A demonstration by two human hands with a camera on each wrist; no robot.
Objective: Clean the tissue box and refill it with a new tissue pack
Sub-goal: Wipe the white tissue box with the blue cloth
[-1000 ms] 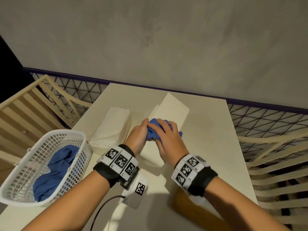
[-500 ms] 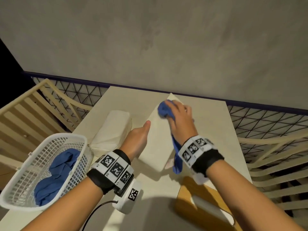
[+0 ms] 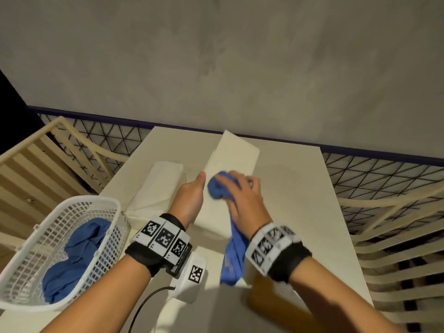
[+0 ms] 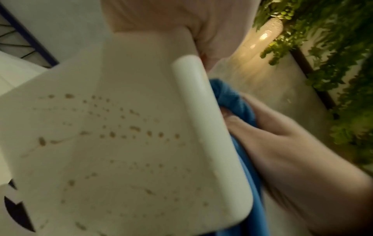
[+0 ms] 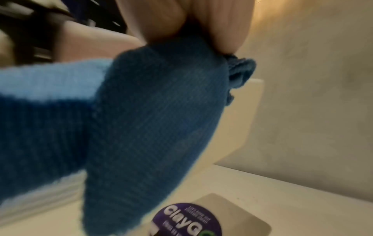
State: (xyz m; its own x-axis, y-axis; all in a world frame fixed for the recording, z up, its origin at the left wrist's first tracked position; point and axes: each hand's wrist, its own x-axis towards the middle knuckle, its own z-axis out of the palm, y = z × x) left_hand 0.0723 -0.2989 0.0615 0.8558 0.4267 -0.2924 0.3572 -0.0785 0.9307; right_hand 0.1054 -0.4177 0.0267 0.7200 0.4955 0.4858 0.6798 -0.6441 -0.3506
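Grey plaster wall rises behind a cream table (image 3: 300, 212) whose far edge meets a dark blue rail, with slatted cream furniture on both sides. At the middle of the table the right hand (image 3: 242, 200) curls its fingers round a bunched blue cloth (image 3: 219, 187) and presses the bunch onto the top face of the white tissue box (image 3: 230, 159); the cloth's loose tail hangs down past the box's near end toward the wrist. The left hand (image 3: 189, 200) is against the box's left long side, thumb pointing up along its edge; the wrist view shows brown speckles on that side (image 4: 113, 127), but whether the fingers wrap the box I cannot tell. The box lies lengthways, its far end near the table's far edge. Just left of it, toward the left edge, lies the white tissue pack (image 3: 158, 188). At the near left corner a white mesh basket (image 3: 36, 246) overhangs the edge and holds more blue cloth (image 3: 79, 255). Near the right wrist, at the near edge, lies a flat tan wooden piece (image 3: 264, 301), and the right wrist view shows a card with a round purple label (image 5: 187, 220) on the table
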